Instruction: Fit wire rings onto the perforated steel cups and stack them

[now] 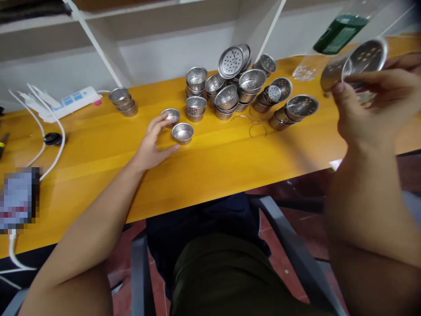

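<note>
My left hand [153, 147] rests at the desk with thumb and fingers apart. Its fingertips are at the rim of a small perforated metal cup [172, 116]; whether they press on it I cannot tell. Just in front stands a second small metal cup [183, 134], near the thumb tip. Raised at the right, my right hand [378, 94] grips a perforated metal cup [366, 55] by its side, tilted with its mouth facing up and left. Another metal piece [331, 73] shows against its left side, blurred, perhaps a nested cup.
Several stacks of perforated cups [226, 98] stand mid-desk, with a short stack [123, 102] further left. Behind my right hand is a bottle of green liquid [342, 33]. Thin wire rings [258, 130], a power strip [70, 103], white cables and a blurred-out device [18, 199] lie around.
</note>
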Action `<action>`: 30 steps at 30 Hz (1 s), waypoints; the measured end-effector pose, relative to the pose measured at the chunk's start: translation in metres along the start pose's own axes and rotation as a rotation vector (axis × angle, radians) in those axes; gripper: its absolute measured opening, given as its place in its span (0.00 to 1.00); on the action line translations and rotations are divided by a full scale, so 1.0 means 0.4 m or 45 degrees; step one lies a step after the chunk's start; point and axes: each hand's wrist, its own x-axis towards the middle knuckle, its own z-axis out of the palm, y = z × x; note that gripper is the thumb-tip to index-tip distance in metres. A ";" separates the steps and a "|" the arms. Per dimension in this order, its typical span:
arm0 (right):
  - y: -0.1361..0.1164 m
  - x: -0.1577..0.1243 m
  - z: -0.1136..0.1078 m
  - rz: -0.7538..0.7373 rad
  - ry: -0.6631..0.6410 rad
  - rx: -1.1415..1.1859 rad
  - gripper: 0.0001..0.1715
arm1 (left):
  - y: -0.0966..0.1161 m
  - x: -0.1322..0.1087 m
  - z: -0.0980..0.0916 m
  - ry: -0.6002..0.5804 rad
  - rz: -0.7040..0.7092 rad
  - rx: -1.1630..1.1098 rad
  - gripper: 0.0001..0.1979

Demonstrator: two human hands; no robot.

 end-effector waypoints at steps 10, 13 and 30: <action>0.254 -0.169 -0.064 0.038 0.016 -0.293 0.53 | -0.026 -0.023 -0.004 -0.223 -0.032 0.102 0.38; 0.298 -0.269 -0.071 0.084 0.072 -0.346 0.52 | -0.007 -0.020 -0.013 -0.261 -0.075 0.133 0.34; 0.234 -0.323 -0.037 -0.055 -0.078 -0.727 0.18 | 0.056 0.007 -0.012 -0.248 -0.244 0.028 0.24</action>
